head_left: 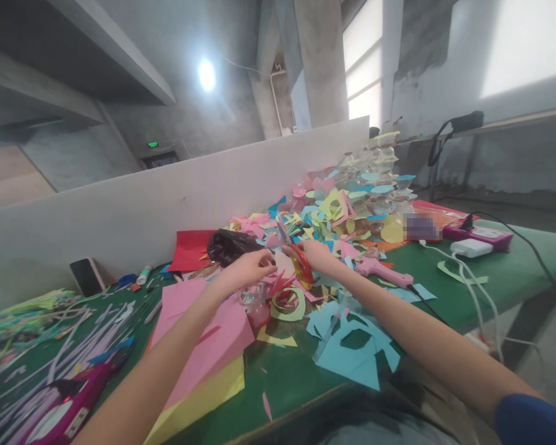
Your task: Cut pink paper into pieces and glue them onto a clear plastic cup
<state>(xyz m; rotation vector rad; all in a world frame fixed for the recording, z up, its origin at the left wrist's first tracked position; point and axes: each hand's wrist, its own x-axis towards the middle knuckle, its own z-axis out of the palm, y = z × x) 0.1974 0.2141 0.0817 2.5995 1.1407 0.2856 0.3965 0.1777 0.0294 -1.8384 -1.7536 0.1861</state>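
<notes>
My right hand (315, 254) grips a pair of scissors (301, 262) with red and yellow handles, the blades tilted up and to the left. To its left, my left hand (254, 267) has its fingers curled in a pinch; whatever may be between the fingertips is too small to make out. Pale pink paper lies between the hands. Below them are a yellow-green paper ring (288, 304) and clear and pink plastic cups (258, 309). Pink paper sheets (189, 346) lie under my left forearm, and cut blue paper (352, 352) lies by my right forearm.
Colourful paper scraps (306, 219) heap up before a white partition (167, 185), beside stacked clear cups (384, 185). A pink glue gun (384, 272) with a cord lies to the right. A phone (87, 277) leans at the left, near strips and pipe-cleaner-like stems (88, 327).
</notes>
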